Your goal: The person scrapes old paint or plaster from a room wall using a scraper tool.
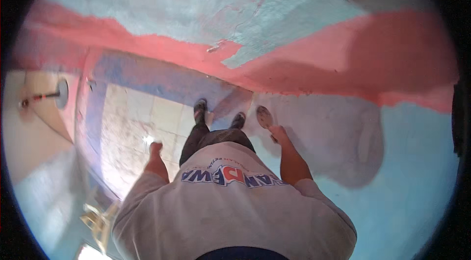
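The right hand [278,134] grasps the narrow end of an oval, flat-headed tool [264,117], its fingers closed round the handle so that the broad head projects beyond them, up and a little to their left; that grip probably keeps the knuckles clear of the head's face. The head lies over the edge of a grey patch [338,142] that spreads to the right of those fingers; whether it touches the surface cannot be told. Farther up from the fingers runs a pink band [402,59]. The right forearm [294,162] reaches forward and inward from the sleeve, the elbow apparently bent. The left hand [155,147] is out to the other side, well apart from the tool, above pale tiles [130,117]; its fingers look curled, but blur and glare leave it unclear whether they hold anything. That arm seems held away from the body, perhaps for balance. Between the two hands, and farther forward, stand the dark shoes [199,108], one slightly ahead of the other.
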`<state>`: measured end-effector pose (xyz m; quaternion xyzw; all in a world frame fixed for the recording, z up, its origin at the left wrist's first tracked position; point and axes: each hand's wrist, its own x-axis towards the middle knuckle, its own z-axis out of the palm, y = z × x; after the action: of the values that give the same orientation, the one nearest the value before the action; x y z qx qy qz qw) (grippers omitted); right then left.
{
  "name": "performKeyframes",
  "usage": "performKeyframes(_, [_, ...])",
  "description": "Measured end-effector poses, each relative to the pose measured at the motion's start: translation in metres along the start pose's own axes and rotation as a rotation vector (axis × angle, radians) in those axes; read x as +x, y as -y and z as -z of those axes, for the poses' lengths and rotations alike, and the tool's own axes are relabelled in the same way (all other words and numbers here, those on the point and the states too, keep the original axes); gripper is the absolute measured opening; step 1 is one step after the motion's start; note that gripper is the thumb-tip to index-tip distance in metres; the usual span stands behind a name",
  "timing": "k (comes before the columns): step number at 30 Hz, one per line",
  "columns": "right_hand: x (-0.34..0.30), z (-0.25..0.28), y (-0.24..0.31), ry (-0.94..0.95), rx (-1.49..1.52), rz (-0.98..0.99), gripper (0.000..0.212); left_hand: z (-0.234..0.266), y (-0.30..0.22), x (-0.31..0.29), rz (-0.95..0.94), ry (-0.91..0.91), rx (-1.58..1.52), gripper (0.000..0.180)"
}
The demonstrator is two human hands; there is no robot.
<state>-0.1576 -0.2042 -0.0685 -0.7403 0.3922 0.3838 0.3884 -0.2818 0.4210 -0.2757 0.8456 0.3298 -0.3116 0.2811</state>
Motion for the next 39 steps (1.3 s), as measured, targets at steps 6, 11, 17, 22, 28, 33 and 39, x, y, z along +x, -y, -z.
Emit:
performKeyframes(6, [-0.040, -0.076, -0.103, -0.127, 0.643, -0.210, 0.020, 0.030, 0.014, -0.042, 0.388, 0.477, -0.425, 0.033])
performKeyframes(11, [-0.065, -0.139, -0.117, -0.205, 0.544, -0.270, 0.022, 0.082, -0.113, 0.000, 0.090, 0.389, -0.556, 0.033])
performKeyframes(17, [-0.066, -0.147, -0.132, -0.418, -0.133, -0.093, 0.041, 0.175, -0.246, 0.006, -0.319, 0.273, -0.640, 0.047])
performKeyframes(22, [-0.039, -0.136, -0.152, -0.382, -0.066, 0.069, 0.027, 0.164, -0.235, -0.010, -0.302, 0.283, -0.567, 0.048])
performKeyframes(28, [-0.094, -0.164, -0.159, -0.487, 0.468, 0.156, 0.017, 0.084, -0.113, -0.053, -0.096, 0.276, -0.386, 0.023])
performKeyframes(33, [-0.067, -0.270, -0.317, -0.422, 0.268, 0.004, 0.035, 0.070, -0.063, -0.098, -0.277, 0.229, 0.226, 0.031])
performKeyframes(39, [-0.083, -0.369, -0.428, -0.114, 0.405, -0.173, 0.025, 0.114, -0.046, -0.068, -0.447, 0.239, 0.318, 0.024])
